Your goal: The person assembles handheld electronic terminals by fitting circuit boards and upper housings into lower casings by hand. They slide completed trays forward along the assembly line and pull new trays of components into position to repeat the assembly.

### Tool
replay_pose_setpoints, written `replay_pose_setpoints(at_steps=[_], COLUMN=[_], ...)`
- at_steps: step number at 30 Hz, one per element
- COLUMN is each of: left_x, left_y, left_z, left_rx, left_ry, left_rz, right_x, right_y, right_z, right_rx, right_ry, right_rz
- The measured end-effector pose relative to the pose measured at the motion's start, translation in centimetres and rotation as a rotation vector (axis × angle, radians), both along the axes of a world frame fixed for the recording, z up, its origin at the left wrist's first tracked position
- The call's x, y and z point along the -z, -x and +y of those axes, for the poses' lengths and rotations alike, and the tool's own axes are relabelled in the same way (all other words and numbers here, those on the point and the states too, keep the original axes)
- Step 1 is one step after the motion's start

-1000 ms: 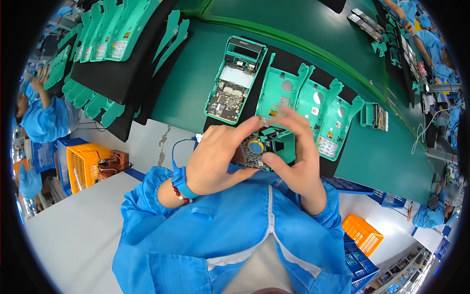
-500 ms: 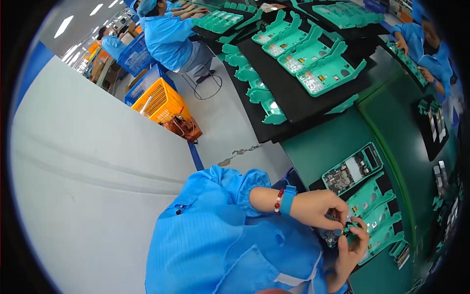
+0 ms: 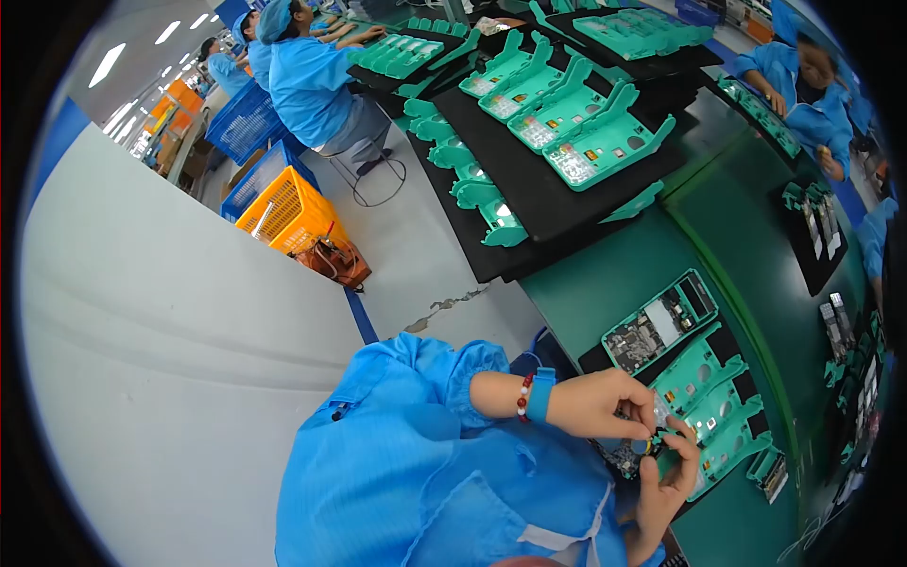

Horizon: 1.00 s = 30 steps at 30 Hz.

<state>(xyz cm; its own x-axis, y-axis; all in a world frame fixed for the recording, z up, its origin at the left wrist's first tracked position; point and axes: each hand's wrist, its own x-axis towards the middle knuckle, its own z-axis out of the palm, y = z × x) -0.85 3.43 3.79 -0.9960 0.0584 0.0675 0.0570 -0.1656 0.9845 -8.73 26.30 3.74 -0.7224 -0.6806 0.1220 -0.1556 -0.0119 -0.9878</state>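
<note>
At the lower right, my left hand, with a blue wrist strap and a beaded bracelet, has its thumb and fingers pinched over a small circuit board assembly. My right hand holds the other side of that assembly, thumb and fingertips curled round it. A yellow-rimmed round part shows between the fingertips. Just above the hands lies an open device with a bare board and a pale block. Green housings lie side by side on a black mat right beside the fingers.
Stacked black trays carry several green housings at the upper middle. An orange basket stands on the floor. A co-worker sits at the upper left, another person at the upper right. A small green part lies right of the housings.
Since a second ago the view has swung toward the left, so my hands now appear at the lower right. Both hands stay on the board assembly, and the fingers of my right hand have closed in.
</note>
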Motion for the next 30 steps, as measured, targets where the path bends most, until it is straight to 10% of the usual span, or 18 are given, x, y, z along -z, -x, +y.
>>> replay_pose_setpoints(at_steps=[7,16,21,30], left_x=[1.0,2.9,4.9,5.9], left_y=[1.6,2.4,1.4,-0.2], left_z=[0.5,2.3,1.7,1.5], left_rx=[0.292,-0.296,-0.321,-0.41], left_ry=[-0.567,1.157,1.119,1.106], left_rz=[-0.416,0.419,0.557,0.664], right_x=[-1.1,-4.2,-5.8,-6.0], right_y=[1.8,4.2,6.7,9.7], right_z=[1.6,5.2,5.0,-2.3], right_rx=[-0.05,0.485,0.743,0.119], right_ry=[-0.021,-0.047,-0.128,-0.34], right_rz=[0.712,0.463,0.445,0.764])
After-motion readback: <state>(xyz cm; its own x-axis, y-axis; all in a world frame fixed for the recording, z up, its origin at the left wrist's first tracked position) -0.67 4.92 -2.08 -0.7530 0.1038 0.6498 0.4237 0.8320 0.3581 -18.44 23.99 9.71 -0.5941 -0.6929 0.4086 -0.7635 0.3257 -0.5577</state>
